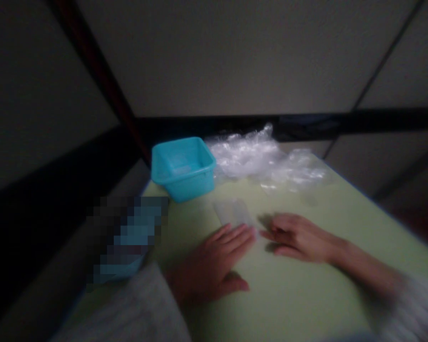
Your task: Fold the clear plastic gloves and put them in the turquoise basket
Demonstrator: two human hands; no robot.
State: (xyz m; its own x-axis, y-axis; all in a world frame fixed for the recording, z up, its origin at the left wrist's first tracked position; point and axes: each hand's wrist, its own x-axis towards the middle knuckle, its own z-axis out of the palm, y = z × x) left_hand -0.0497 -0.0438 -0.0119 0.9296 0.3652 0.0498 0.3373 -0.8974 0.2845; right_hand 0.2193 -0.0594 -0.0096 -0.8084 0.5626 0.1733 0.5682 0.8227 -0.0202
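Note:
A small clear plastic bag (234, 210) lies flat on the pale green table top. My left hand (219, 263) rests over its near edge, palm down, fingers stretched out and thumb apart. Just to the right, my right hand (303, 237) is near the bag's corner, its index finger pointing at it and the other fingers partly bent. Nothing shows in the right hand. The picture is blurred, so whether the right fingertip touches the bag I cannot tell.
A turquoise plastic basket (189, 185) stands at the back left of the table (292, 294). Crumpled clear plastic bags (253, 159) are heaped beside it along the back. A pixelated bluish object (131, 242) lies at the left edge. Dark panels surround the table.

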